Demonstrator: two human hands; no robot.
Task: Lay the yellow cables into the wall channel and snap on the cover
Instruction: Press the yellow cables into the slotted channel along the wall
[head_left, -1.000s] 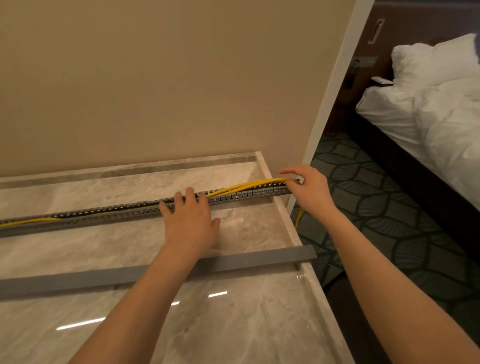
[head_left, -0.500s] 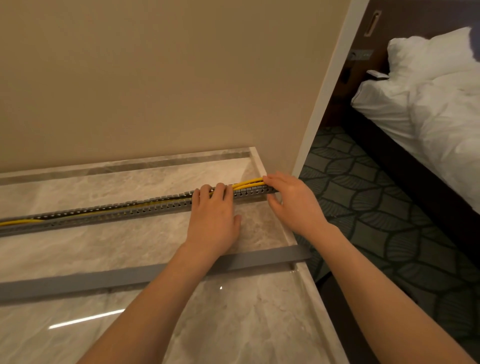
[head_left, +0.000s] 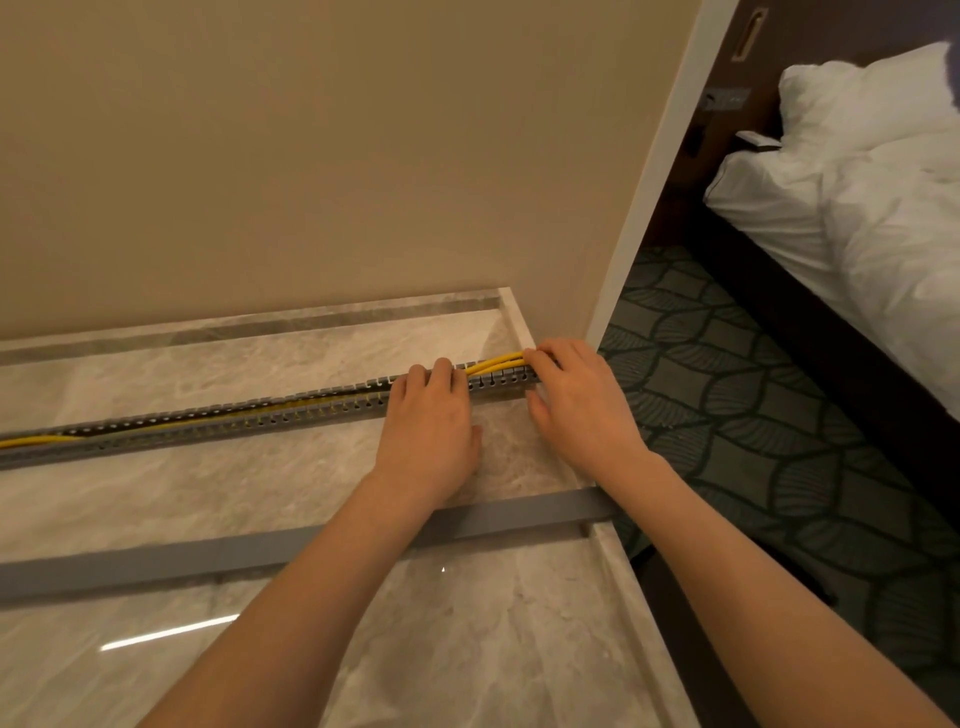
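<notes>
A grey slotted cable channel (head_left: 223, 422) lies along a marble top, running from the left edge to the right rim. Yellow cables (head_left: 493, 362) lie inside it for most of its length and rise slightly out of it at the right end. My left hand (head_left: 428, 431) rests palm down with its fingers on the channel, pressing the cables. My right hand (head_left: 576, 400) sits at the channel's right end, fingertips on the raised cables, thumb in front of the channel. The flat grey cover strip (head_left: 156, 561) lies loose nearer to me, parallel to the channel, under my forearms.
A beige wall (head_left: 337, 156) stands right behind the marble top (head_left: 208, 499), whose raised rim (head_left: 639, 618) ends at the right. Beyond it are patterned dark carpet (head_left: 753, 441) and a bed with white bedding (head_left: 883, 197).
My left hand slid right along the channel, pushing the cables down. My right hand came in from the channel's end, and the raised stretch of yellow cable got shorter.
</notes>
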